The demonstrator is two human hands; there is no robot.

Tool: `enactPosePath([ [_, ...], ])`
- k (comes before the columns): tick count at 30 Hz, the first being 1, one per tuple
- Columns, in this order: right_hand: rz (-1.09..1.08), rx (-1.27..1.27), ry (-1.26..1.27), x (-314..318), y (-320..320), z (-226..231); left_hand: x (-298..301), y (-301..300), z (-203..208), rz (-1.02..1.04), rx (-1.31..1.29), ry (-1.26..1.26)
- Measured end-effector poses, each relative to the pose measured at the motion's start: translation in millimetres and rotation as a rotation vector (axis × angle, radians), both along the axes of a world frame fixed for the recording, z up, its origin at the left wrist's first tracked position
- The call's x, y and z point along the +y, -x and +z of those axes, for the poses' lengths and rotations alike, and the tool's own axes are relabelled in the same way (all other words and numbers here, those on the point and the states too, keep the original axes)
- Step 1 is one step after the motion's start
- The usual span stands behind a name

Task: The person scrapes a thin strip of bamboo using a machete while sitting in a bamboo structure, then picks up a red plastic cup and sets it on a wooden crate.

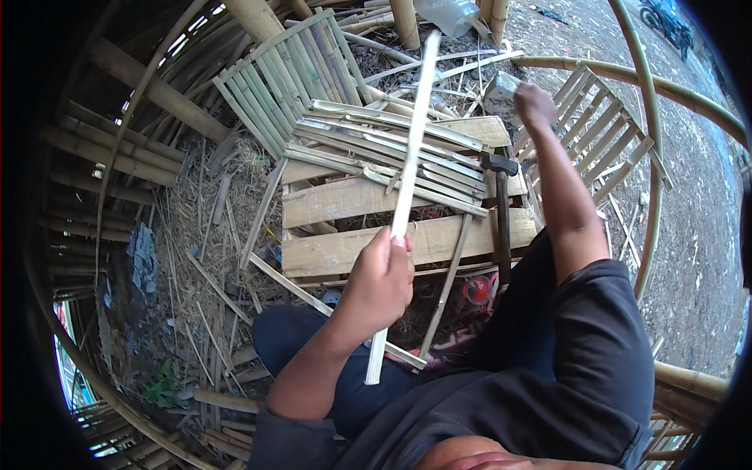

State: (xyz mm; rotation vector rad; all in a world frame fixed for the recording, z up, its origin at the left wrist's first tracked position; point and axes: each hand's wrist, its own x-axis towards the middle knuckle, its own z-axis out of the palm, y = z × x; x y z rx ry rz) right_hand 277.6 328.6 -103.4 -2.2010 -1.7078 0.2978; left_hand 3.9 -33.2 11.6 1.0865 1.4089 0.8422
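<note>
My left hand [380, 278] is closed around a long pale bamboo strip [416, 137], which slants up and away over a low wooden slatted bench [325, 207]. The strip's near end shows below the fist, over my lap. My right arm reaches far to the right, and my right hand [536, 109] is closed beside a grey-white block [501, 94] past the bench's far corner. What its fingers hold, if anything, is hidden. Several split bamboo strips [392, 149] lie across the bench. Along its right side rests a hammer [501, 207] with a dark handle.
A slatted bamboo panel [270, 98] leans at the far left; another [603, 133] stands at the right. Bamboo poles [648, 102] curve around me. Scraps and shavings [223, 211] litter the left ground. A red round object [475, 290] sits below the bench's near edge.
</note>
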Motion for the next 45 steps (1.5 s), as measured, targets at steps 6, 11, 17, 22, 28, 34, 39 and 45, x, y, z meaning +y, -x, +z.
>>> enactPosePath([
  [6,-0.062,0.205,0.011,2.9,26.4,-2.0,13.7,38.9,-14.4,0.268,-0.098,0.287],
  [11,0.11,0.446,0.112,-15.5,85.2,-0.5,14.8,43.0,-16.2,0.273,-0.161,0.308],
  [17,0.481,0.387,0.055,-95.5,131.7,33.2,14.6,42.2,-12.3,0.294,-0.243,0.295],
  [22,0.963,0.451,-0.215,-169.4,157.2,33.0,18.7,38.4,-5.2,0.27,-0.452,0.3],
  [28,1.12,0.27,-0.404,-167.4,153.8,31.4,10.8,22.5,6.2,0.231,-0.405,0.193],
  [34,1.123,0.226,-0.594,-132.0,151.9,4.8,16.1,20.8,2.1,0.25,-0.263,0.159],
  [39,1.105,0.148,-0.725,-112.9,145.3,1.1,18.6,21.1,4.6,0.242,-0.253,0.151],
  [45,0.912,-0.001,-0.781,-82.9,128.6,11.2,16.7,18.3,12.1,0.21,-0.3,0.153],
])
